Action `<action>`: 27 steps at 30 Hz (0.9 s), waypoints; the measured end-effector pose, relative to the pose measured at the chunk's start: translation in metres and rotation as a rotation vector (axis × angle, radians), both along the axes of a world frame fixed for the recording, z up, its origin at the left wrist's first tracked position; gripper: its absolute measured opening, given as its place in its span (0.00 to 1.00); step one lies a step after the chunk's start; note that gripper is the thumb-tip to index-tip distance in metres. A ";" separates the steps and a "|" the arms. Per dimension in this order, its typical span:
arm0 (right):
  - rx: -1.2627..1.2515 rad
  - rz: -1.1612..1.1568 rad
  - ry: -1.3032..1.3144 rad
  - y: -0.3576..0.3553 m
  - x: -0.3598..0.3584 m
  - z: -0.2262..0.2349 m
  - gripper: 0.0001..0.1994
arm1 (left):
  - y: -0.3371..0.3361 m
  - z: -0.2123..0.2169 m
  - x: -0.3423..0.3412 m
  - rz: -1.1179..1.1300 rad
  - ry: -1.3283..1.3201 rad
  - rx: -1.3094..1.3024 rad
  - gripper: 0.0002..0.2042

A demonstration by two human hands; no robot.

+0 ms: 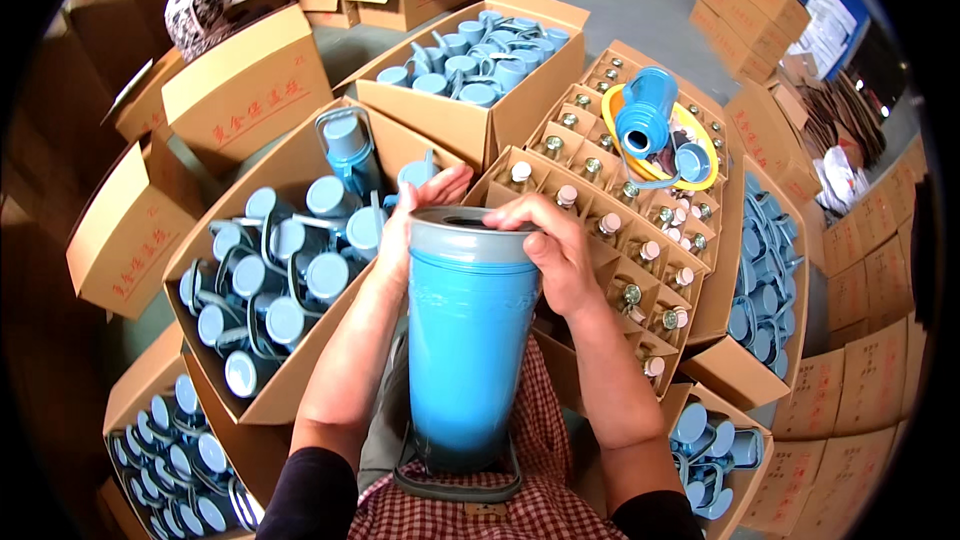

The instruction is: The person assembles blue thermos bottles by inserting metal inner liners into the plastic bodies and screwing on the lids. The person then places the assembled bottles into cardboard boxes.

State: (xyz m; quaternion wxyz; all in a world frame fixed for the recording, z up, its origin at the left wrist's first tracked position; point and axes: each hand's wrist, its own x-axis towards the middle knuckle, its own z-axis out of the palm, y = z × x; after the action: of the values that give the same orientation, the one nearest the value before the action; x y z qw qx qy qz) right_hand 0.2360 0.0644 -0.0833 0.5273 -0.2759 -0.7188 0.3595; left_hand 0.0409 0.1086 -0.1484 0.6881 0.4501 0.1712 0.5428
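Observation:
A blue thermos casing (468, 340) stands upright between my forearms, its lower end at my lap. A grey ring (450, 243) surrounds its dark top opening; the inside is hard to make out. My left hand (425, 198) lies with its palm edge against the ring's left side, fingers stretched out. The fingers of my right hand (555, 250) bend over the ring's right edge and grip the casing there. Below, a dark carrying handle (460, 491) loops out at the casing's lower end, over a checked apron (440, 518).
Left, a carton (215, 395) holds several lidded blue thermoses (285, 320). Right, a divided carton (535, 210) holds glass liners with pale stoppers; a yellow basin (716, 176) with blue parts rests on it. More cartons of blue parts surround me. A person (200, 10) works far left.

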 end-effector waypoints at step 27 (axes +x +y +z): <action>-0.473 -0.720 -1.161 -0.113 0.180 -0.242 0.25 | 0.071 -0.044 -0.014 0.221 -0.069 -0.443 0.19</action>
State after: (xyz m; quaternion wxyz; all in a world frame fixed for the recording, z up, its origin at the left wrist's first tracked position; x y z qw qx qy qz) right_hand 0.4163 -0.0487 -0.3250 0.0723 -0.7488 -0.6504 0.1052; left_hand 0.0270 0.1792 -0.1922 0.7118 0.2480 0.3110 0.5790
